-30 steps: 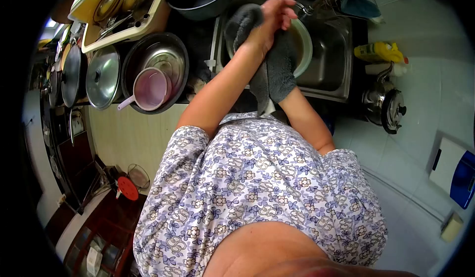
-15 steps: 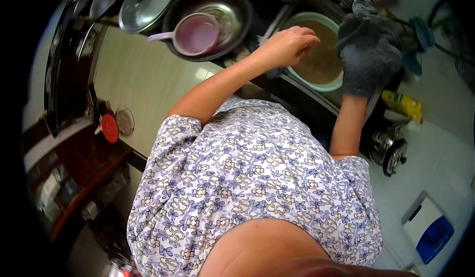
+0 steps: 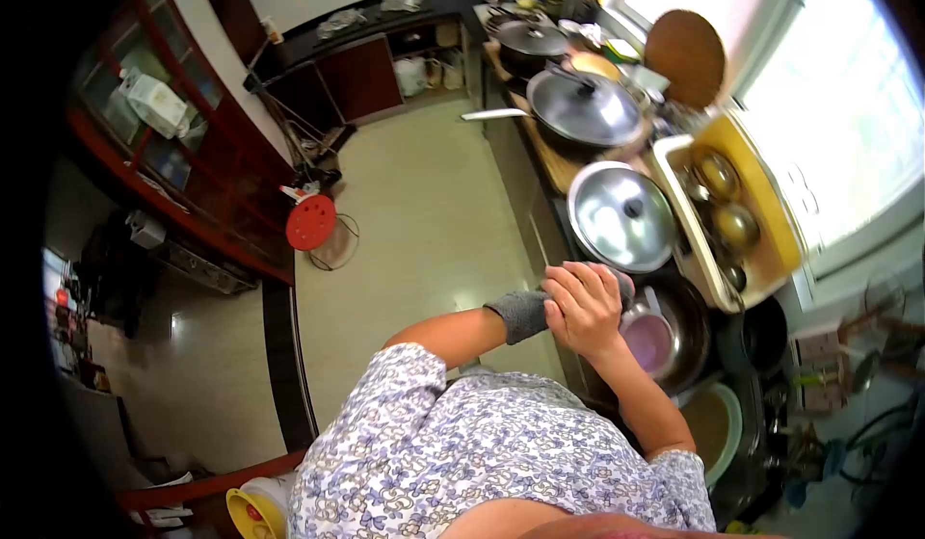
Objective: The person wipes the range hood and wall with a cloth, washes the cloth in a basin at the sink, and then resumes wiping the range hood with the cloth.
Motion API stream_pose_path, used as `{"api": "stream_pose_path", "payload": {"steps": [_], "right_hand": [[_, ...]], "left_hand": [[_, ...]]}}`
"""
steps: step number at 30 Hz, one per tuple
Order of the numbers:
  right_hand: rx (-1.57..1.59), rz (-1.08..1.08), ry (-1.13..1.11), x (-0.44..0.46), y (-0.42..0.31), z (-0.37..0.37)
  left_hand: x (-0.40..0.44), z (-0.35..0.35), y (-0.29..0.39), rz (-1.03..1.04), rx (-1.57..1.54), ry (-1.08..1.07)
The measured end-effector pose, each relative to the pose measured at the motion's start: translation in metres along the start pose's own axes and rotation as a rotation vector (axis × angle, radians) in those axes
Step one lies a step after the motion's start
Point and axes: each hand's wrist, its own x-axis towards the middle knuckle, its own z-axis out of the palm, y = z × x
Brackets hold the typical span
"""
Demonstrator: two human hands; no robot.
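Observation:
A fuzzy grey towel (image 3: 521, 316) is wrapped over my left hand and wrist, at the end of my left forearm (image 3: 448, 334). The left fingers are hidden beneath the towel and my other hand. My right hand (image 3: 585, 313) is bare and clasps the covered hand from above, its fingers folded over the towel. Both hands are held together in front of my body, near the counter edge. Just right of them, a pink dipper (image 3: 647, 343) rests in a wide dark-rimmed basin (image 3: 696, 332).
A pale green basin (image 3: 735, 428) of brownish water stands nearer me. Along the counter are a steel lid (image 3: 617, 211), a lidded wok (image 3: 586, 105) and a yellow-and-white tub (image 3: 761, 221) holding metal bowls. A red round-topped object (image 3: 311, 222) stands on the tiled floor (image 3: 414, 221).
The grey towel has passed from my right hand to my left. Both hands have left the green basin and come together. My view has turned left toward the room.

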Motion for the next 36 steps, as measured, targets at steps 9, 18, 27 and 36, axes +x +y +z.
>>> {"api": "stream_pose_path", "payload": {"steps": [9,18,27,36], "right_hand": [[0.770,0.287,0.180,0.176,0.003,0.207],[1.554,0.318,-0.329,0.310,0.008,0.339],[3.350,0.666,-0.984,0.435,0.055,0.481],[2.916,0.715,-0.502,0.509,0.127,0.598]], "left_hand": [[-0.065,-0.224,0.169,0.034,-0.272,0.617],[-0.045,-0.369,0.223,0.489,-0.625,0.806],[0.053,-0.448,0.326,0.492,-0.846,0.777],[0.122,-0.646,0.374,0.385,-0.640,0.542]]}}
